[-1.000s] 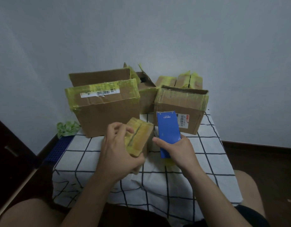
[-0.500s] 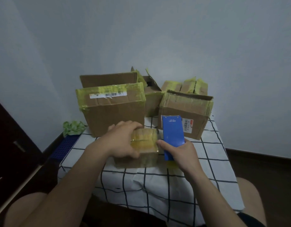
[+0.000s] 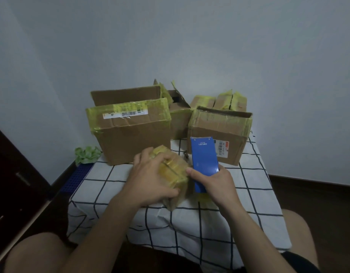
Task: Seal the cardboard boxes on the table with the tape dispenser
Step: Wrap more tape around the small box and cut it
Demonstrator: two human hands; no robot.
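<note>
Sealing which one now?
— The small cardboard box (image 3: pixel 173 173) wrapped in yellowish tape, corner-on at the near middle of the surface (image 3: pixel 249 194) with its white, black-gridded cloth. The left hand (image 3: pixel 150 180) has its grip curled over the box's top and near side. The right hand (image 3: pixel 213 184) has its grip wrapped round the blue rectangular tape dispenser (image 3: pixel 203 160), just beside the box's right edge.
— Tape attached?
— Can't tell, the dispenser's mouth is hidden. I'd judge a strip is being started. Next: press the end down and draw it along the seam, with the box braced.
— Others?
— The larger brown cardboard boxes (image 3: pixel 130 142) behind stand open, unsealed.
</note>
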